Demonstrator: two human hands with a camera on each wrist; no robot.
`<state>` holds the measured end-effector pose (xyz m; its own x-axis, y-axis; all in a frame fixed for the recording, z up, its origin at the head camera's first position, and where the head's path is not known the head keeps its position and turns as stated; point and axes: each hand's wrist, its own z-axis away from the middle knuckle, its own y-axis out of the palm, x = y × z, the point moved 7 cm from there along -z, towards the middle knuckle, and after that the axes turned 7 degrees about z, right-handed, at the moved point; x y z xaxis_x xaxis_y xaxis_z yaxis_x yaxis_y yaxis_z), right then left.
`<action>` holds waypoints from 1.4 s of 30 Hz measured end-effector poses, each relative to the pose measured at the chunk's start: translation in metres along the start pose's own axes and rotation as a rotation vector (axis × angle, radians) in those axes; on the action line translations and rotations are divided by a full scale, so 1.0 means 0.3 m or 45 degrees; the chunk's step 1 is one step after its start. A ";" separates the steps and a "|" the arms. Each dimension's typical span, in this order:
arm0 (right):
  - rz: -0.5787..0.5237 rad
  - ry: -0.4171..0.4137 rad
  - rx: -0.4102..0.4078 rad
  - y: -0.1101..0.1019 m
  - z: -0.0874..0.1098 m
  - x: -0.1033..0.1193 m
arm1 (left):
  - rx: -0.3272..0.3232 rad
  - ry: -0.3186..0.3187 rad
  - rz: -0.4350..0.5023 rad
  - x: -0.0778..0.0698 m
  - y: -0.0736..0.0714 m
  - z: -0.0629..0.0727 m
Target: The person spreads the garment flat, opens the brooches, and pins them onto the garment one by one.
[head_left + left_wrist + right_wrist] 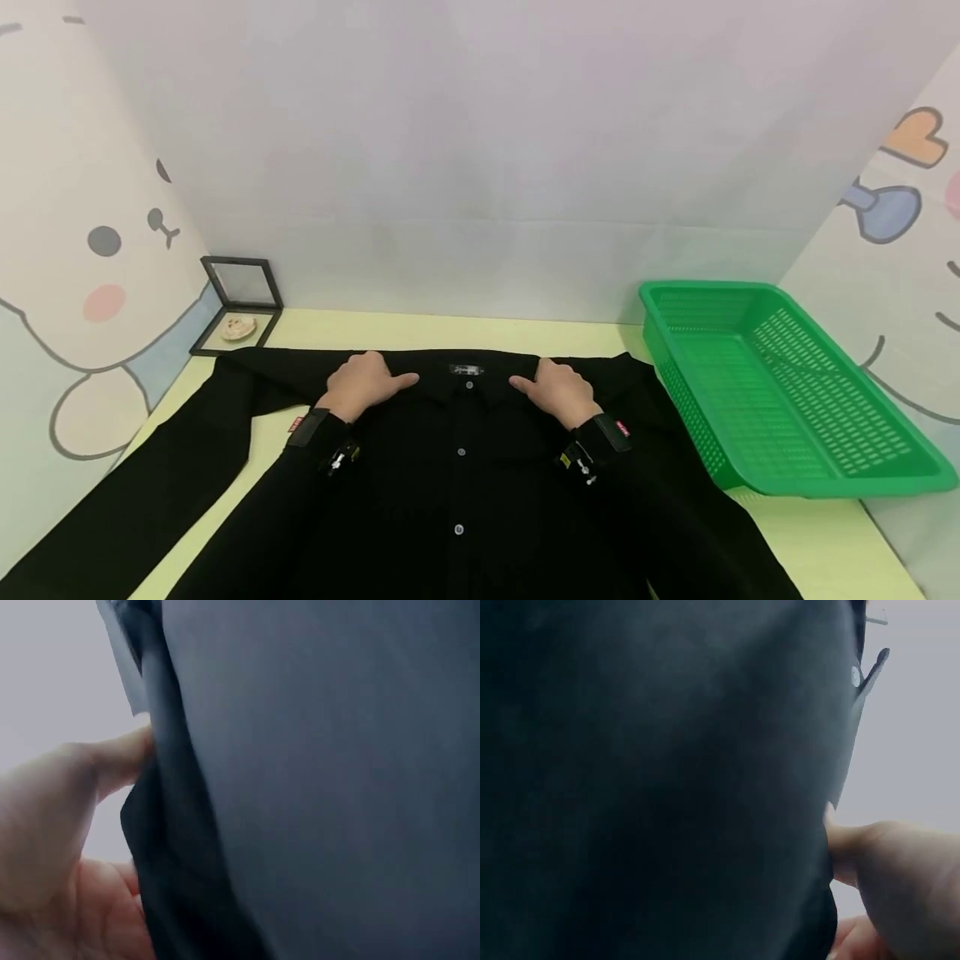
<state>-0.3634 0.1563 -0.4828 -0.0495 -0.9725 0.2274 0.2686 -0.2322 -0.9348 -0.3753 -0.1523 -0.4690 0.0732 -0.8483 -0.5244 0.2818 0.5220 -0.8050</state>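
Black button-up shirt [495, 475] is spread front-up on the pale yellow table [457, 327], collar label [467, 369] toward the back wall [465, 167], btwn the 2 hands. To do this hold well, prob. best: equal tension both sides, grips level & same dist. from the placket [461, 492], cloth snug but not stretched, so nothing skews. L hand [363, 385] & R hand [555, 390] each pinch the top edge nr a shoulder, thumb on one face, other fingers behind; fingertips hidden, can't tell how deep they grip. Both forearms reach fwd, thumbs angled inward. One shirt sleeve [187, 467] runs out past the L arm. Green basket [712, 284] sits just beside the shirt's R side; black-framed case [240, 287], back L, stands open.
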 end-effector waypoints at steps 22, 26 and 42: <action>-0.180 -0.283 -0.129 -0.129 0.124 -0.178 | 0.219 0.394 0.023 0.102 -0.130 0.111; -0.188 -0.363 -0.152 -0.132 0.141 -0.171 | 0.231 0.433 -0.059 0.091 -0.116 0.126; -0.078 -0.409 0.041 -0.082 0.101 -0.126 | 0.387 0.286 -0.196 0.057 -0.052 0.108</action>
<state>-0.3391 0.1991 -0.4602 0.2381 -0.9012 0.3621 0.3049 -0.2846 -0.9089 -0.3476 -0.1778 -0.4563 -0.1930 -0.8565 -0.4786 0.5453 0.3119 -0.7781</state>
